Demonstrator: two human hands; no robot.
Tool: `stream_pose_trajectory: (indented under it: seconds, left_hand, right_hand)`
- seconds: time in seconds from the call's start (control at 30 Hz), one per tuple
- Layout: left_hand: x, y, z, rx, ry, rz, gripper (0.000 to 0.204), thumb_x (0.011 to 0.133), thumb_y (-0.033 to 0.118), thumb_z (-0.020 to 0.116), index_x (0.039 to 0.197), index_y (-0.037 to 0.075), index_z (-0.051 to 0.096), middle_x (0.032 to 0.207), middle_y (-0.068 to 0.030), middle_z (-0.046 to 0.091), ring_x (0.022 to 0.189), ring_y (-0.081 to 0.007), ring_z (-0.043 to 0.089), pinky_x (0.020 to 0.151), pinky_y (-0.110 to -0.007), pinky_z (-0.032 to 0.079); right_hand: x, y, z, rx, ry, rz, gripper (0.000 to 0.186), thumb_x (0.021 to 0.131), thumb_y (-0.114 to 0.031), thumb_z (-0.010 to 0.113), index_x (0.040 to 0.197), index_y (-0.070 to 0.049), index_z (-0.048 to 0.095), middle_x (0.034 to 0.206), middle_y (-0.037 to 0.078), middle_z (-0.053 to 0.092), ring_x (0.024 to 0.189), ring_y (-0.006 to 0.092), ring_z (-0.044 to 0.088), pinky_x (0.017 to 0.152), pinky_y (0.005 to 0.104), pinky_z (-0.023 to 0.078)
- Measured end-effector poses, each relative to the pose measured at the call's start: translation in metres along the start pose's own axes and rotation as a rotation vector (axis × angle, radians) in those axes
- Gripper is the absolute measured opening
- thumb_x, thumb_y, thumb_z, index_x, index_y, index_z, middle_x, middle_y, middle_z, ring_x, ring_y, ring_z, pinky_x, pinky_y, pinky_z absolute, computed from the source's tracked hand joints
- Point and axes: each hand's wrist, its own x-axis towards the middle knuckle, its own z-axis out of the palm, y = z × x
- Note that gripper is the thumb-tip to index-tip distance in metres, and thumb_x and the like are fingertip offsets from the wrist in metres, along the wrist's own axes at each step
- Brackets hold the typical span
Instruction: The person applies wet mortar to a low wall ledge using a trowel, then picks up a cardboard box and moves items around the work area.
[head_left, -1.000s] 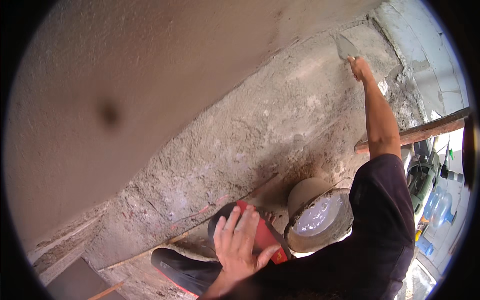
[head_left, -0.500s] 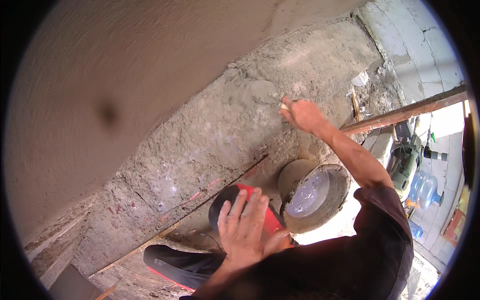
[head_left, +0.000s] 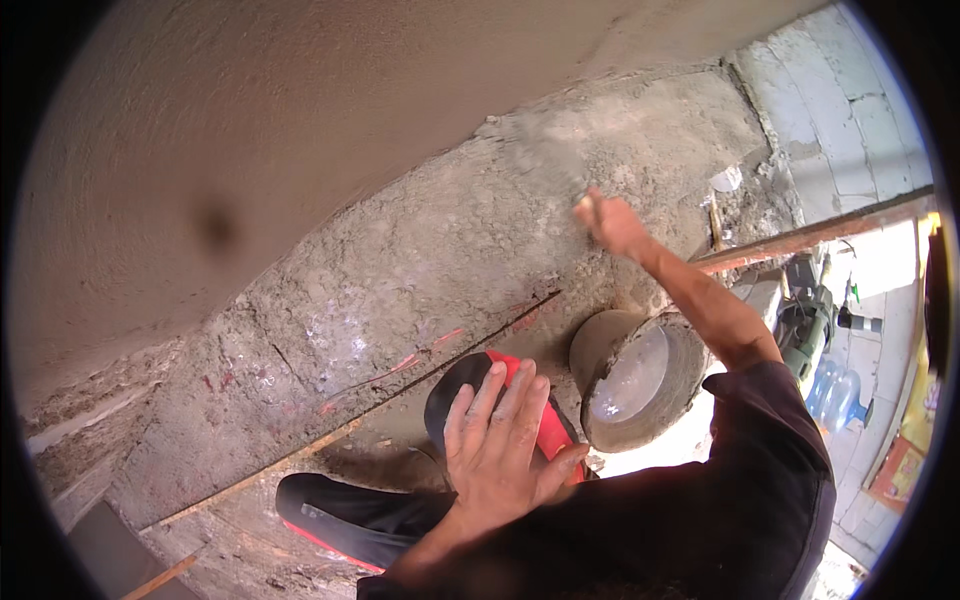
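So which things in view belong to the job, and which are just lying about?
Seemingly in use:
trowel, motion-blurred, in the right hand
rough grey surface behind it
probably the bucket of pale liquid

Apparently lying about:
bluish plastic bottle
green machine
wooden beam

1 wooden beam [head_left: 822, 234], 1 green machine [head_left: 806, 335]

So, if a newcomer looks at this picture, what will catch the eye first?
Probably the bucket of pale liquid, right of centre. Above it, the right hand grips a motion-blurred trowel at the rough grey surface; below centre, the open left hand shows in front of a red-and-black knee.
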Motion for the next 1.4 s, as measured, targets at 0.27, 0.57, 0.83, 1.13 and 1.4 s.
stream_pose_trajectory:
  seconds: [0.27,0.57,0.83,1.13,1.4]
  left_hand:
    - [-0.037,-0.023,-0.022,-0.168,0.072,0.122,0.080,0.091,0.052,0.073,0.146,-0.003,0.053,0.140,-0.0223,0.063,0.136,-0.0434,0.054,0.115,-0.054,0.036]
    - [-0.128,-0.117,-0.070,-0.425,0.444,-0.455,0.072,0.104,0.050,0.055,0.148,-0.007,0.050,0.144,-0.0247,0.058,0.136,-0.0357,0.055,0.116,-0.048,0.040]
    - [-0.155,-0.115,-0.018,-0.656,0.467,-0.790,0.049,0.111,0.022,0.045,0.153,-0.002,0.045,0.147,-0.0222,0.057,0.137,-0.0296,0.053,0.115,-0.043,0.040]
    - [-0.142,-0.138,-0.058,-0.499,0.527,-0.582,0.057,0.105,0.026,0.058,0.152,-0.003,0.047,0.147,-0.0219,0.057,0.137,-0.0305,0.054,0.115,-0.043,0.039]
    - [-0.087,-0.178,-0.129,-0.323,0.493,-0.348,0.046,0.105,0.017,0.058,0.149,0.004,0.054,0.139,-0.0195,0.064,0.131,-0.0263,0.059,0.109,-0.042,0.046]
  right_hand:
    - [-0.024,0.036,-0.047,-0.341,0.415,-0.038,0.049,0.104,-0.051,0.049,0.136,-0.013,0.053,0.097,0.025,0.073,0.089,0.0440,0.071,0.080,0.0534,0.056]
    - [-0.002,0.313,-0.025,0.052,0.628,0.350,0.058,0.101,-0.051,0.056,0.125,0.001,0.061,0.091,0.023,0.069,0.081,0.0370,0.066,0.073,0.0458,0.052]
    - [-0.033,0.126,-0.021,-0.195,0.261,-0.373,0.047,0.104,-0.042,0.057,0.114,0.004,0.062,0.081,0.021,0.068,0.071,0.0344,0.067,0.066,0.0483,0.054]
    - [0.044,0.128,0.017,-0.056,0.448,-0.053,0.047,0.106,-0.040,0.052,0.122,0.003,0.061,0.088,0.026,0.071,0.086,0.0391,0.072,0.074,0.0506,0.055]
    - [0.009,0.015,0.047,0.043,0.433,0.058,0.041,0.104,-0.039,0.056,0.111,0.000,0.066,0.083,0.020,0.073,0.075,0.0318,0.073,0.069,0.0448,0.057]
